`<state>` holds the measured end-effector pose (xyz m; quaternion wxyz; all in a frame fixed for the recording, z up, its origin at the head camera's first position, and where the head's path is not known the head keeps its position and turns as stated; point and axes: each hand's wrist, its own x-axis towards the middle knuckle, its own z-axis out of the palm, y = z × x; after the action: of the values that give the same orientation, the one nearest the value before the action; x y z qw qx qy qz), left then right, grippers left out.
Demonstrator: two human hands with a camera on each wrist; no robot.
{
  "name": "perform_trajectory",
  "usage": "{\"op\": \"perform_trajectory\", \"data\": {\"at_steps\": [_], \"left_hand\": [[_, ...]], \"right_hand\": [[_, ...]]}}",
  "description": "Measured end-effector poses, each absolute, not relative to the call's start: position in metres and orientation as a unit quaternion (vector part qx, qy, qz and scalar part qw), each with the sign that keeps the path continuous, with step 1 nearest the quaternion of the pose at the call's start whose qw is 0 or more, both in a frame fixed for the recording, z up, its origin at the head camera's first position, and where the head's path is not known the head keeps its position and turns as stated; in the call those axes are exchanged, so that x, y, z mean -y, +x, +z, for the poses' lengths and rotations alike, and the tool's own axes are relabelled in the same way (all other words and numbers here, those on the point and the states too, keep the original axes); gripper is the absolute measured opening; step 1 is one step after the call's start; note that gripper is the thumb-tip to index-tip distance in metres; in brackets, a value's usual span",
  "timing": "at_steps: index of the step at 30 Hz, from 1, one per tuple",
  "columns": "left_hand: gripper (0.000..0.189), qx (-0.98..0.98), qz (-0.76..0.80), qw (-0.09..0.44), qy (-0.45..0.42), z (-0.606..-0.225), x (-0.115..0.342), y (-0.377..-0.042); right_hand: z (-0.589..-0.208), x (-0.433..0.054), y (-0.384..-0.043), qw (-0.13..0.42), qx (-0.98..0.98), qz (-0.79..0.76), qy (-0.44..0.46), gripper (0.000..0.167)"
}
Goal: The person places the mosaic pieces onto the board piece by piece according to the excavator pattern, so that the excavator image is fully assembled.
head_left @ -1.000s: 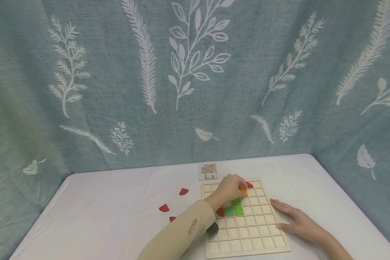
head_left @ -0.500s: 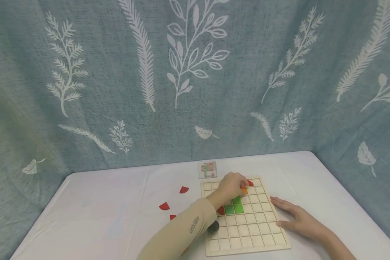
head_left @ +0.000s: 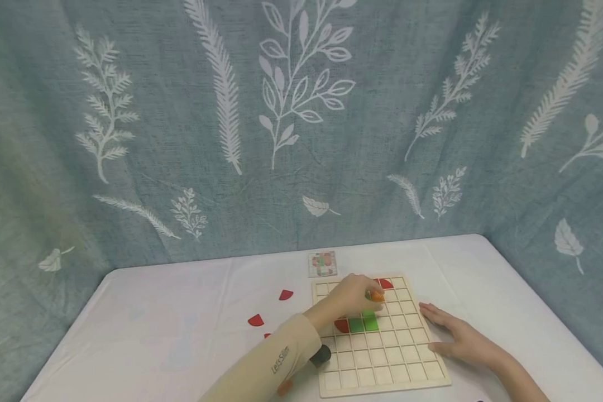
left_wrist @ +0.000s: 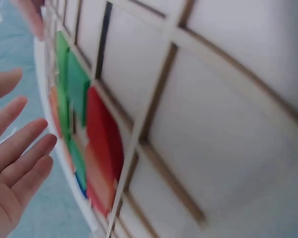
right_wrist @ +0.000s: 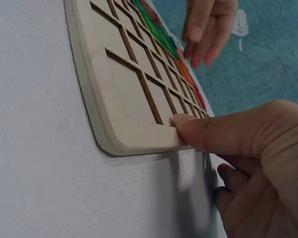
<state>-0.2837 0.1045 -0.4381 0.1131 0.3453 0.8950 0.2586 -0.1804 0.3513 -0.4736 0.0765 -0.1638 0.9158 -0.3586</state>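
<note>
My left hand (head_left: 352,296) hovers low over the far part of a pale wooden grid board (head_left: 384,357), thumb and fingers spread apart. An orange tile (head_left: 377,296) shows in the gap between them, lying on the board. In the left wrist view the fingers (left_wrist: 27,163) hold nothing. Red quarter-round tiles (head_left: 386,283) lie at the board's far edge, and green tiles (head_left: 371,322) nearer the middle; the hand hides some tiles. My right hand (head_left: 459,340) rests at the board's right side, its thumb (right_wrist: 208,131) touching the rim.
A small pattern card (head_left: 322,263) lies behind the board. Loose red quarter-round tiles (head_left: 255,320) are scattered to its left on the white table (head_left: 146,329). An orange-brown piece (head_left: 285,387) lies partly under the left sleeve. A patterned curtain (head_left: 251,212) stands behind.
My left hand has drawn back slightly and its thumb and fingers have parted more around the orange tile. More red shows at the far edge. The right hand stays at the board's side.
</note>
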Motion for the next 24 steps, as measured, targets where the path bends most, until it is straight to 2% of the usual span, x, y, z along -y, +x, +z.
{"op": "perform_trajectory", "data": {"at_steps": [4,9,17,21,24], "left_hand": [[0.036,-0.887,0.27,0.128,0.351,-0.432,-0.078,-0.277],[0.038,-0.89,0.289,0.146,0.321,-0.427,-0.034,-0.275],[0.03,-0.898,0.368,0.062,0.234,-0.424,0.043,-0.274],[0.027,-0.902,0.387,0.071,0.18,-0.431,0.068,-0.262],[0.026,-0.902,0.383,0.086,0.177,-0.439,0.082,-0.252]], "right_hand": [[-0.48,-0.35,-0.177,0.067,-0.905,-0.381,-0.177,0.069],[-0.491,-0.348,-0.173,0.022,-0.892,-0.4,-0.21,0.057],[-0.496,-0.345,-0.169,-0.021,-0.893,-0.39,-0.221,0.055],[-0.497,-0.344,-0.167,-0.033,-0.893,-0.388,-0.224,0.053],[-0.498,-0.343,-0.167,-0.03,-0.892,-0.394,-0.218,0.053]]}}
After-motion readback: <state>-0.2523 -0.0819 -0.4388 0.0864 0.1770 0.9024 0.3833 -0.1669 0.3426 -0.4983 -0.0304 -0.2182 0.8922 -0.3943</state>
